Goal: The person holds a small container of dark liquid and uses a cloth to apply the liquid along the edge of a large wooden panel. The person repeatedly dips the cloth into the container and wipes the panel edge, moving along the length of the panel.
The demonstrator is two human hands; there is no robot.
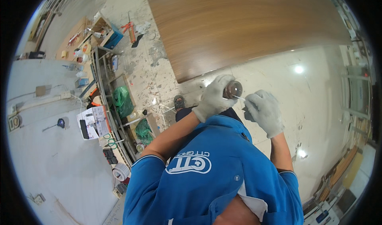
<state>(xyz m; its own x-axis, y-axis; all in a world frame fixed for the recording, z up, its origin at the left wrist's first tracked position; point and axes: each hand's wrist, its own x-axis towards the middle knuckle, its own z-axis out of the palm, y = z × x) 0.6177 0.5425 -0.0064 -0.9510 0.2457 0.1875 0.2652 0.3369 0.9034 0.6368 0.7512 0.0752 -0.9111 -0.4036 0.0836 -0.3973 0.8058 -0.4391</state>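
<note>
- The dark brown, glossy, rounded container [234, 89] is held in the air just off the near edge of the large brown wood-grain table [246, 30], to the right of that table's near left corner; nothing but the hand carries it.
- The left hand [217, 97], in a pale grey knitted work glove, has its fingers wrapped around the container's side, closed to its width, with the shiny end turned toward the right hand.
- The right hand [266, 112], gloved alike, has its fingers drawn narrow on the far end of a thin, straight white strand [239, 98], which meets the container at its other end; whether it is a stick or a cord I cannot tell.
- The container looks light enough for one hand and stiff-walled; its gloss suggests a slippery skin, though the knit should grip. Whether it is glass or plastic, full or empty, does not show, so treating it as breakable seems wise.
- Its round side is the best hold, leaving the shiny end free.
- The strand looks slight and easily bent or snapped; a light pinch near its end suits it.
</note>
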